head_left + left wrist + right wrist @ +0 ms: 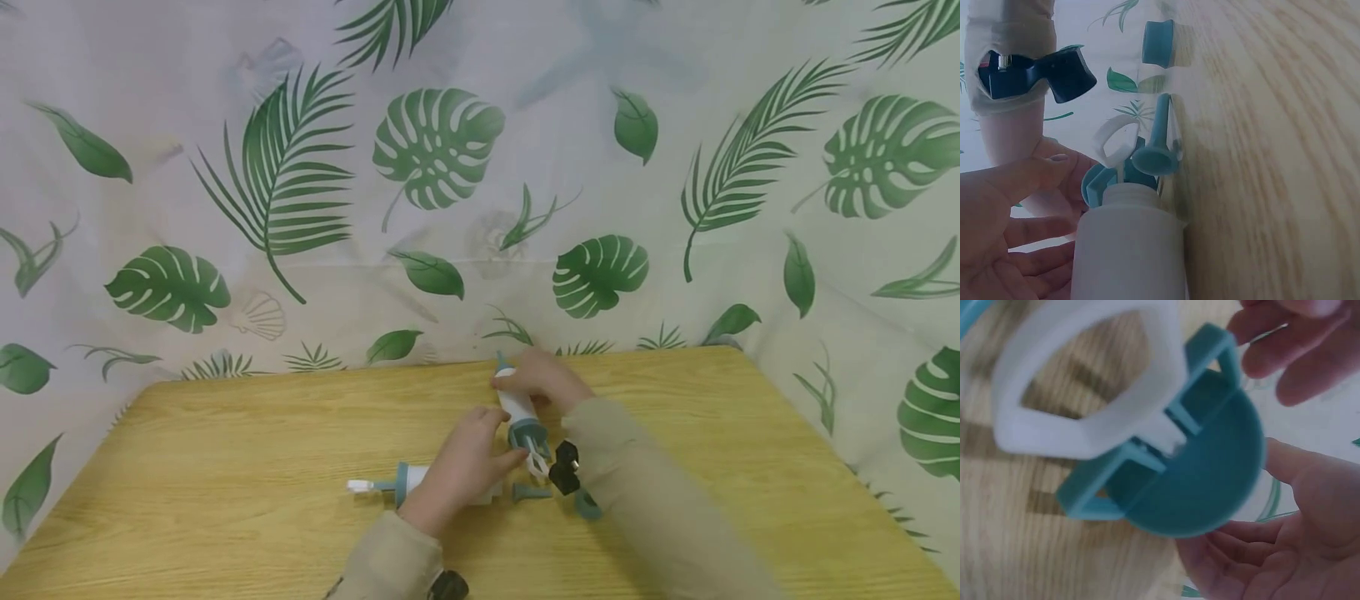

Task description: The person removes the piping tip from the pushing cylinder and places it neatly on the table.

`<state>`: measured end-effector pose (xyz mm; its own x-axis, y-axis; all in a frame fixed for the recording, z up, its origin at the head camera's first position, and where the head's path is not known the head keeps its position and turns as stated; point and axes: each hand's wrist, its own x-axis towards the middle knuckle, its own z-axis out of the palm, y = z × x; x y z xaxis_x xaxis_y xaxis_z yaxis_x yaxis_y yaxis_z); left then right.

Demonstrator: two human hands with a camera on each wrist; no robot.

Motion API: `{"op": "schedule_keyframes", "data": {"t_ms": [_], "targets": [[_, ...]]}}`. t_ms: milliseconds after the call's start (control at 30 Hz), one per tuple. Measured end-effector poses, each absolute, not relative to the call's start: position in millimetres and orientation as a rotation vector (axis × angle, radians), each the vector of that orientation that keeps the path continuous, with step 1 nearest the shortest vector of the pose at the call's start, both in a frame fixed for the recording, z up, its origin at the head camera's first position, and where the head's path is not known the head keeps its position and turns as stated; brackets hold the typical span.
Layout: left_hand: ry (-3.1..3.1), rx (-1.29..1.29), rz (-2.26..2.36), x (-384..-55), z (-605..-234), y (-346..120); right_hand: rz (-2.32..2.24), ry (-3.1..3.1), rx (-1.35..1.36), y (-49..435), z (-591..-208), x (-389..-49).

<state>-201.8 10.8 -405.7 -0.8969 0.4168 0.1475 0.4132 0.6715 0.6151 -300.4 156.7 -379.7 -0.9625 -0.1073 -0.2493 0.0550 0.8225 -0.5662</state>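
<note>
My right hand (543, 379) grips the white barrel of an icing syringe (516, 406), near its teal nozzle, which points toward the wall. The syringe's teal end cap (1210, 475) and white ring handle (1091, 440) face back toward me. Beside that cap is my left hand (463, 462), its fingers spread loosely and apart from the cap in the right wrist view. Under the left hand a second icing syringe (1129, 256) lies sideways, its threaded mouth bare and its plunger (371, 486) to the left. Part of its barrel is hidden by the hand.
A loose teal nozzle (531, 492) lies on the wooden table (247, 475) just right of the second syringe's mouth. Farther right, partly behind the right sleeve, is a teal ring (587, 505). A leaf-print cloth (450, 308) hangs along the table's back edge.
</note>
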Motion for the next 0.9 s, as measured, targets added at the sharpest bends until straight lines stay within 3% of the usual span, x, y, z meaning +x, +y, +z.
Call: {"op": "schedule_keyframes", "data": {"t_ms": [400,900], "targets": [[2.844,0.641,1.108,-207,-404,10,-0.996,2.755,-0.007,166,-386,-315],[2.909,0.483,1.245,-213,-395,-6,-1.861,2.198,0.142,171,-368,-301]]}}
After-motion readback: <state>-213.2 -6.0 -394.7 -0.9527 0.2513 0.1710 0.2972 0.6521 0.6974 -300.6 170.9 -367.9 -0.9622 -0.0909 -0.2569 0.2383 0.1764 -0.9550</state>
